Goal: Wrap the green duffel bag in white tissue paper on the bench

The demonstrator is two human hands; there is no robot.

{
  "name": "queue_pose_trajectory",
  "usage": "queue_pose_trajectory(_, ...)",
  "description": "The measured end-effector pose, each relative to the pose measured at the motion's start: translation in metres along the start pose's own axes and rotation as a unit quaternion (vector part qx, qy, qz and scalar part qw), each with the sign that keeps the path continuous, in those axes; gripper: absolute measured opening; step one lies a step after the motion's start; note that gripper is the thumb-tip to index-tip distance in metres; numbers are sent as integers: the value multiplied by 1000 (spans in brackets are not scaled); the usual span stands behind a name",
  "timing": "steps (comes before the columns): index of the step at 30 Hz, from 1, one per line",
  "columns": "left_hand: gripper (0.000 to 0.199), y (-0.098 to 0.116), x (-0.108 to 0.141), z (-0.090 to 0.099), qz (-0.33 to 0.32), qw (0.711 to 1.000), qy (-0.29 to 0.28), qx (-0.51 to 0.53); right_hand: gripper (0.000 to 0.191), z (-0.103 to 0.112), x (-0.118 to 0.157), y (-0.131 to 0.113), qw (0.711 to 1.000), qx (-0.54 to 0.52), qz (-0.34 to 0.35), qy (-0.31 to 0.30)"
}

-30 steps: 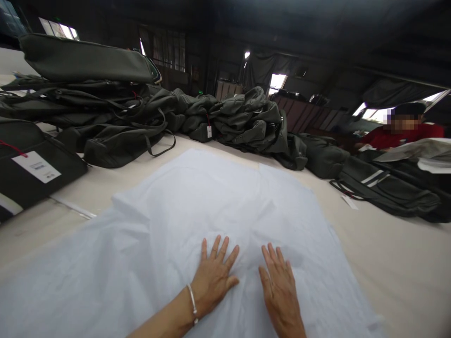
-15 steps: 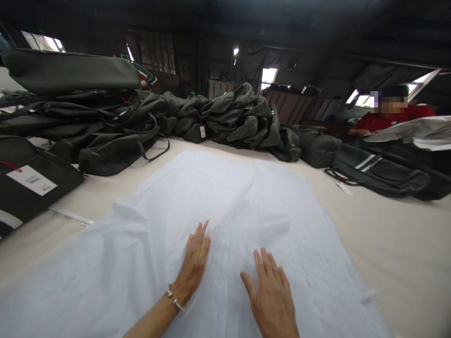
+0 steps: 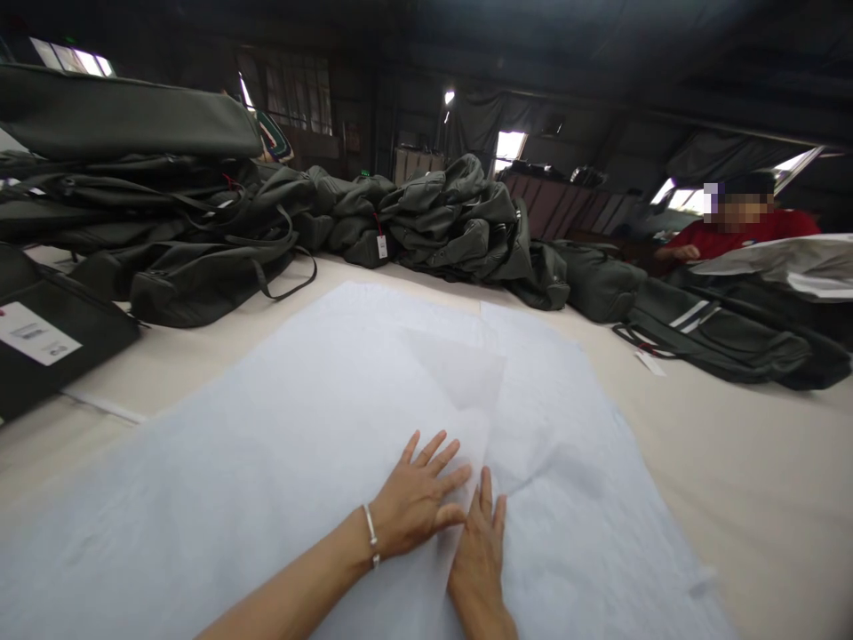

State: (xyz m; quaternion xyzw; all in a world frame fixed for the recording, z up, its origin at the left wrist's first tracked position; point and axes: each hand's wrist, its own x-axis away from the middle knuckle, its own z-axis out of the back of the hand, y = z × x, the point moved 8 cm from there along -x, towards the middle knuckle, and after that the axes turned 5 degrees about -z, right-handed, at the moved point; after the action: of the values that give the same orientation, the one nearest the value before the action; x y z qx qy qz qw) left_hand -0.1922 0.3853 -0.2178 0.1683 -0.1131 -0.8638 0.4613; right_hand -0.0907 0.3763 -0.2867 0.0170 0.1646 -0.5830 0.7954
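Observation:
A thin, pale bluish-white sheet (image 3: 280, 427) is spread over the table, with a loose, slightly see-through edge running down its middle. My left hand (image 3: 423, 498), with a silver bracelet at the wrist, lies flat on the sheet with fingers spread. Close beside it on the right, my right hand (image 3: 481, 551) stands on edge along the loose edge, fingers stretched out and thumb hidden. The hands almost touch. Whether the sheet is paper or plastic I cannot tell.
Dark green bags (image 3: 453, 222) are heaped along the table's far side. More are stacked at the left, where a tagged bag (image 3: 57, 347) lies near me. A striped bag (image 3: 720, 324) lies at the right. Behind it, a person in red (image 3: 739, 222) is by a pale sheet (image 3: 786, 262).
My left hand has moved right and spread its fingers. My right hand has shifted left and turned on edge. The left part of the sheet is smoother, and its loose edge has moved right.

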Motion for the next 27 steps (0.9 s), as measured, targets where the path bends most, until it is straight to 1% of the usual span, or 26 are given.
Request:
queue_pose_trajectory(3, 53, -7, -22, -6, -28, 1000, -2, 8, 49, 1, -4, 2, 999, 6, -22, -30)
queue_pose_trajectory(6, 56, -12, -28, -17, -37, 999, -13, 1, 52, 3, -9, 6, 997, -2, -42, -69)
queue_pose_trajectory(8, 59, -12, -21, -20, -36, 999, -13, -2, 55, 3, -12, 8, 995, -17, -42, -88)
queue_pose_trajectory(10, 63, -9, -6, -20, -27, 1000, -12, -9, 55, 3, -14, 11, 994, -44, -52, -91)
queue_pose_trajectory(14, 73, 1, 27, -18, 1, 999, -33, -40, 54, 4, -15, 20, 983, -133, -104, -65)
queue_pose_trajectory(17, 77, 8, 41, -20, 21, 998, -53, -37, 59, 6, -15, 20, 976, -175, -116, -49)
queue_pose_trajectory(20, 78, 10, 43, -22, 33, 997, -61, -16, 64, 7, -14, 21, 969, -208, -127, -44)
queue_pose_trajectory(23, 78, 8, 39, -21, 39, 998, -51, -18, 69, 8, -12, 22, 961, -230, -142, -51)
queue_pose_trajectory(27, 74, 5, 37, -17, 36, 999, -18, -30, 72, 11, -11, 12, 967, -213, -107, -89)
